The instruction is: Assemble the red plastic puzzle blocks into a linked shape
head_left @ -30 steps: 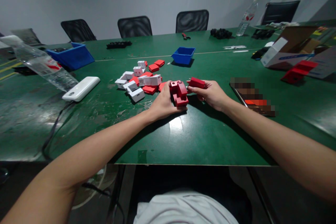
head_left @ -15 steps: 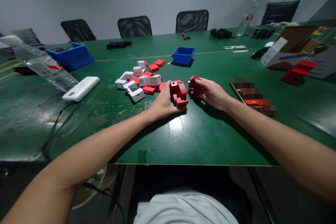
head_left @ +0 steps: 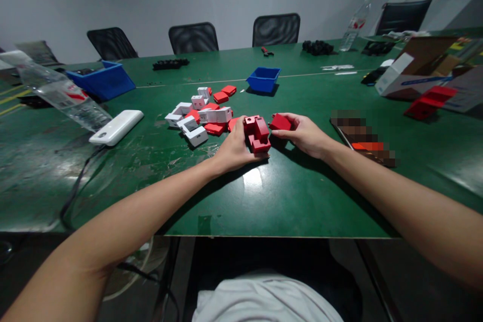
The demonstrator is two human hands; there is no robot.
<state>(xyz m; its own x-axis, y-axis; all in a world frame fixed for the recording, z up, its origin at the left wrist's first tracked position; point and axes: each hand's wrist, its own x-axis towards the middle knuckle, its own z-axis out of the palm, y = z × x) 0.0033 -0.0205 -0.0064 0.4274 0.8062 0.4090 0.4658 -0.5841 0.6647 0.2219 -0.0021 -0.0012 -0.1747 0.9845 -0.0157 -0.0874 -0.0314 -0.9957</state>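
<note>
My left hand (head_left: 236, 148) is wrapped round a dark red block with a notch and holes (head_left: 258, 135), just over the green table. To its right, my right hand (head_left: 304, 135) pinches a smaller red block (head_left: 281, 122) between thumb and fingers. A small gap separates the two held pieces. Left of my left hand lies a loose pile of white bracket-shaped parts (head_left: 196, 136) and flat red blocks (head_left: 215, 129); some red ones are partly hidden behind the hand.
A small blue bin (head_left: 263, 80) stands beyond my hands, a larger blue bin (head_left: 103, 80) at far left. A white power bank (head_left: 116, 127) lies by a tilted bottle (head_left: 62, 90). On the right are a phone (head_left: 358, 138), a red part (head_left: 430, 103) and an open carton (head_left: 415, 70).
My right hand has turned the smaller red block, so a flat red face now shows and the thumb lies along its lower edge. The left hand and its block have stayed put.
</note>
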